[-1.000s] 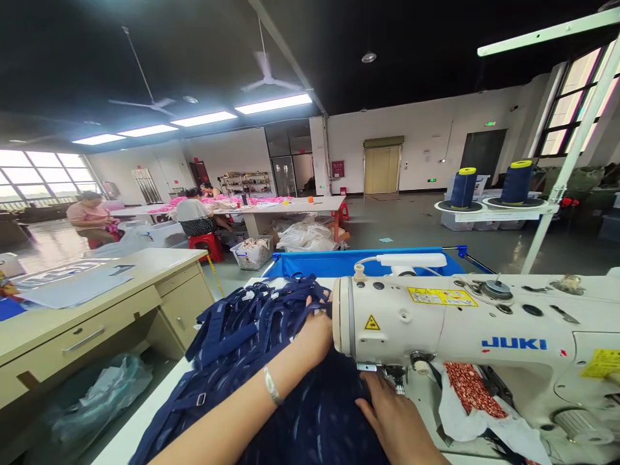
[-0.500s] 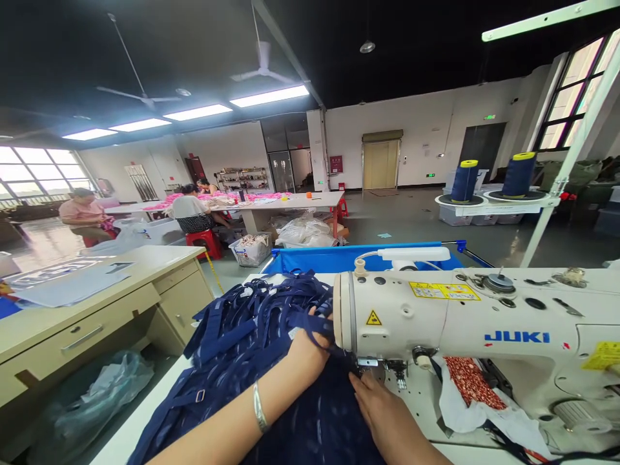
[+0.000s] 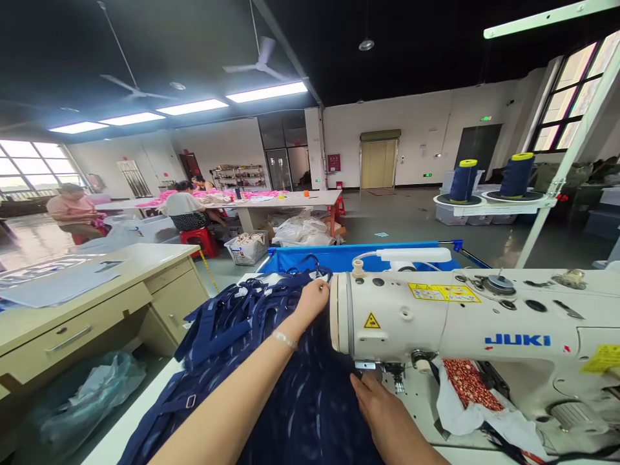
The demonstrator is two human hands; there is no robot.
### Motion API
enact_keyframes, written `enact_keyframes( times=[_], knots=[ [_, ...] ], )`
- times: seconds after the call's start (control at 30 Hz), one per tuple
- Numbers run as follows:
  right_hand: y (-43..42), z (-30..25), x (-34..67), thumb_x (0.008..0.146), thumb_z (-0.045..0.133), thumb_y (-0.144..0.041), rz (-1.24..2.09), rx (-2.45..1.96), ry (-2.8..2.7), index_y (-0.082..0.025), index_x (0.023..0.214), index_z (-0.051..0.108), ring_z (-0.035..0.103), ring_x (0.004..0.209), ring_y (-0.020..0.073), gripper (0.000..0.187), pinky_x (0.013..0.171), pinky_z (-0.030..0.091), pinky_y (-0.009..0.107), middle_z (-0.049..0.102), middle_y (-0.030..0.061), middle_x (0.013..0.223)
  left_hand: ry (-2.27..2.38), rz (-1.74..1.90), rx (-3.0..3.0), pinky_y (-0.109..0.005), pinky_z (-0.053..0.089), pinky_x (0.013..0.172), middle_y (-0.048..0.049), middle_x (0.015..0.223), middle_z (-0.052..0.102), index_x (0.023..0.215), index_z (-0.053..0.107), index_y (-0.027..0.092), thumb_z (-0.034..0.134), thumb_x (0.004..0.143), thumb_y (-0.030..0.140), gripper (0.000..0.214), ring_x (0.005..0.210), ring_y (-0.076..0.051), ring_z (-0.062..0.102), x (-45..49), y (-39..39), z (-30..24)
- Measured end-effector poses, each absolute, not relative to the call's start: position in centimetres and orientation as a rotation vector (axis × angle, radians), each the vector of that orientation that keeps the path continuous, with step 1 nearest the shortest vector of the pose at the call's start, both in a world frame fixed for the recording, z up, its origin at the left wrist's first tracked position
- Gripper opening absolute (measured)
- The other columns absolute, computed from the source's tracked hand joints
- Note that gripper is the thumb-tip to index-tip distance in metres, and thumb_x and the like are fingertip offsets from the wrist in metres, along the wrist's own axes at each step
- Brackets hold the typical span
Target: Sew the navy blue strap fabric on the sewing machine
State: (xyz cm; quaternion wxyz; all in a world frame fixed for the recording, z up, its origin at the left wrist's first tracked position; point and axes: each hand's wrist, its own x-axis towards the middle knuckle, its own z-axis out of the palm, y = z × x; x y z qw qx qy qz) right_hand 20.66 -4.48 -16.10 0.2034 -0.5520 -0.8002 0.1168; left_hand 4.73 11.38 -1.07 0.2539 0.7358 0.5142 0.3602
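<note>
The person sat at a white sewing machine (image 3: 460, 323), and everything else is told here from that machine. The left hand (image 3: 312, 298) was stretched out to the left of the machine head, near its top edge. Its fingers were closed on a dark blue strap (image 3: 310, 274) and held it up from the pile of straps (image 3: 232, 316). This pile lay on the table to the left of the machine, and behind the pile stood a blue bin (image 3: 349, 258). A thin bracelet (image 3: 284, 339) was on the left wrist.

The right hand (image 3: 382, 413) lay flat on the dark blue cloth (image 3: 310, 407), just in front of the machine's needle area. Its fingers were spread loosely and pressed the cloth down; they grasped nothing. The fingertips were close to the presser foot (image 3: 397, 381), but whether they touched it could not be told. The cloth covered the table in front of the machine and to its left, and it met the pile of straps.

A red patterned rag (image 3: 467, 387) with a white border hung under the arm of the machine, to the right of the needle. Two blue thread cones (image 3: 462, 181) stood on a stand behind the machine. Far behind it to the left, other people sat at a long table (image 3: 290, 201) with pink cloth. A beige desk (image 3: 97, 290) stood well to the left.
</note>
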Motion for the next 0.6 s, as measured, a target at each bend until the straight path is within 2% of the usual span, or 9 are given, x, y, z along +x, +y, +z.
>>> enact_keyframes(
  times=[0.07,0.13,0.2,0.33,0.4,0.5,0.6],
  knots=[
    [-4.6,-15.7,20.7,0.084,0.040,0.003,0.353,-1.571,-2.254,-0.020,0.141,0.059,0.070,0.098,0.0226,0.064,0.085,0.058,0.026,0.065,0.0141,0.122,1.363,0.959,2.131,-0.048,0.036,0.115,-0.0128,0.129,0.066,0.108,0.072,0.015,0.052,0.092,0.007,0.026,0.126,-0.029,0.056,4.1,8.9,-1.7],
    [-4.6,-15.4,20.6,0.084,0.041,0.003,0.373,-1.570,-2.242,-0.021,0.140,0.059,0.070,0.099,0.0225,0.064,0.086,0.057,0.026,0.065,0.0132,0.123,1.331,0.889,2.320,-0.052,0.025,0.120,-0.0116,0.139,0.060,0.118,0.070,0.018,0.053,0.087,0.003,0.038,0.135,-0.030,0.048,3.3,5.8,-2.9],
    [-4.7,-15.1,20.5,0.085,0.040,0.003,0.384,-1.560,-2.209,-0.021,0.138,0.061,0.070,0.097,0.0226,0.062,0.086,0.057,0.027,0.065,0.0132,0.123,1.238,0.654,2.594,-0.054,0.025,0.120,-0.0106,0.136,0.063,0.122,0.069,0.021,0.052,0.087,0.004,0.043,0.133,-0.029,0.051,2.5,3.0,-4.4],
    [-4.7,-14.6,20.0,0.095,0.036,-0.002,0.413,-1.577,-2.214,-0.017,0.134,0.062,0.069,0.101,0.0234,0.049,0.090,0.058,0.031,0.064,0.0142,0.121,0.950,0.152,2.788,-0.049,0.030,0.120,-0.0064,0.129,0.067,0.125,0.068,0.026,0.054,0.096,0.018,0.034,0.127,-0.025,0.057,1.4,0.2,-6.4],
    [-4.7,-14.1,19.7,0.099,0.037,-0.004,0.460,-1.610,-2.238,-0.012,0.134,0.061,0.067,0.107,0.0248,0.043,0.094,0.057,0.034,0.062,0.0160,0.121,1.013,0.091,2.821,-0.055,0.027,0.120,-0.0077,0.129,0.067,0.130,0.066,0.026,0.051,0.100,0.022,0.034,0.128,-0.027,0.056,1.3,0.3,-6.8],
    [-4.8,-13.4,19.5,0.100,0.038,-0.004,0.515,-1.645,-2.239,-0.009,0.133,0.061,0.066,0.109,0.0257,0.040,0.096,0.056,0.037,0.061,0.0171,0.120,1.113,0.077,2.884,-0.064,0.023,0.119,-0.0089,0.124,0.070,0.126,0.068,0.024,0.049,0.101,0.026,0.032,0.126,-0.031,0.057,1.7,1.4,-7.2],
    [-5.0,-13.2,20.0,0.099,0.036,-0.003,0.512,-1.641,-2.244,-0.008,0.133,0.060,0.064,0.114,0.0265,0.042,0.098,0.056,0.038,0.060,0.0188,0.125,1.047,0.060,2.942,-0.063,0.024,0.119,-0.0099,0.131,0.066,0.126,0.067,0.023,0.049,0.100,0.022,0.032,0.131,-0.031,0.053,2.8,2.7,-8.2]
  ],
)
